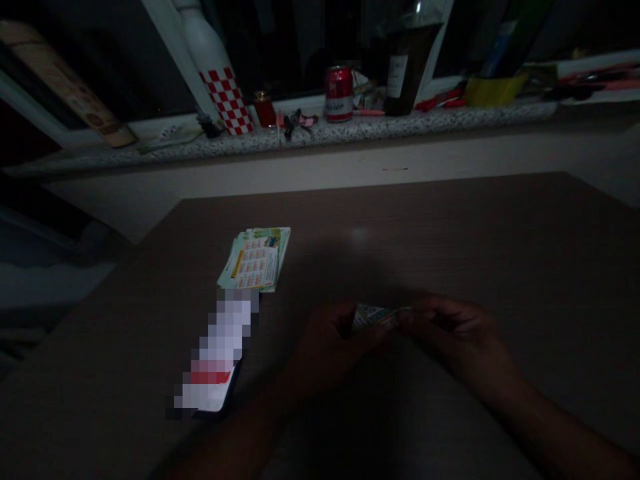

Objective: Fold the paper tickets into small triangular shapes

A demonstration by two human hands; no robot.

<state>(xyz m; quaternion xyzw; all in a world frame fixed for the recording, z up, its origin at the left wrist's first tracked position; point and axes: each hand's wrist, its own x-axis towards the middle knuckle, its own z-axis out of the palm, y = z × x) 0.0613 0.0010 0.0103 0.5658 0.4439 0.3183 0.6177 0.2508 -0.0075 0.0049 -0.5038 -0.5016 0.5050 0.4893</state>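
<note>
Between my two hands, just above the table, is a small folded piece of printed paper (369, 316) with green and white patches. My left hand (333, 343) pinches its left and lower side, thumb on the near face. At its right end, my right hand (455, 330) grips a corner between thumb and fingers. Both hands are dim, and part of the paper is hidden behind the fingers. To the left lies a stack of printed calendar sheets (255, 261), green and white with red and yellow print.
A lit phone (220, 353), its screen blurred out, lies below the stack on the wooden table (475, 227). Along the granite windowsill (200, 152) stand a checkered bottle (227, 93), a red can (339, 95), a dark pouch (407, 70) and a tall tan tube (70, 87).
</note>
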